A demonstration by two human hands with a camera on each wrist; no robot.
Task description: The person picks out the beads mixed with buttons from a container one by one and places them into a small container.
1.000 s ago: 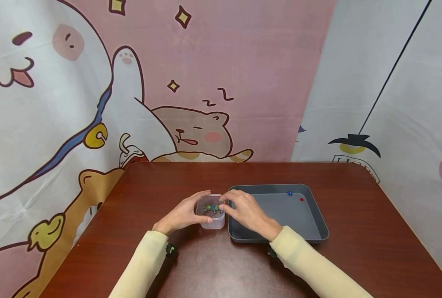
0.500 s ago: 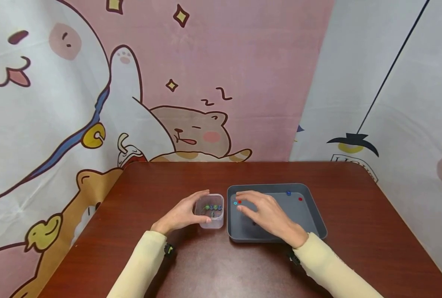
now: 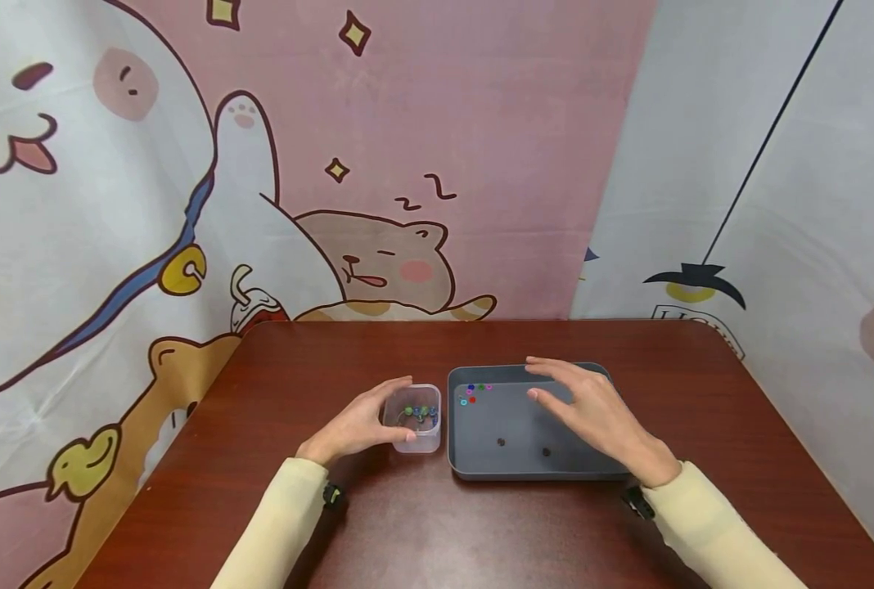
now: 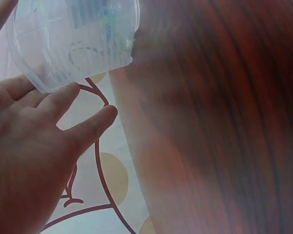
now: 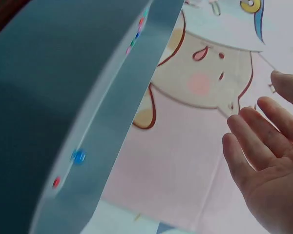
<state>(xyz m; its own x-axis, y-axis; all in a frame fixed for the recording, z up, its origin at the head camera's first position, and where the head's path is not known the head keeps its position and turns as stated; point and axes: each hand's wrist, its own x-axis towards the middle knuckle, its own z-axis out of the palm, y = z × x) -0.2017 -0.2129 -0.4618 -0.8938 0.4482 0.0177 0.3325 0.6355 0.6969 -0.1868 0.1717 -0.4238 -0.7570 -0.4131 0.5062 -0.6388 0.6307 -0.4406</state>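
In the head view my left hand (image 3: 354, 423) holds a small clear plastic box (image 3: 420, 444), thumb at its front side and fingers round its far left side. Several green and blue beads (image 3: 417, 411) lie inside the box. The left wrist view shows the fingers against the wall of the same box (image 4: 68, 63). My right hand (image 3: 596, 413) hovers over the grey tray (image 3: 514, 425) with fingers spread apart, and nothing shows between them. Small coloured beads (image 3: 471, 392) lie in the tray's far left corner, and dark beads (image 3: 501, 442) nearer its front.
The right wrist view shows a blue bead (image 5: 78, 156) and a red bead (image 5: 56, 182) along the tray's far side; the right hand covers them in the head view. The brown table (image 3: 378, 523) ends at a patterned cloth backdrop (image 3: 525, 164).
My right hand has moved right, from the box to over the right part of the tray, uncovering the beads at the tray's left. The left hand stays at the box.
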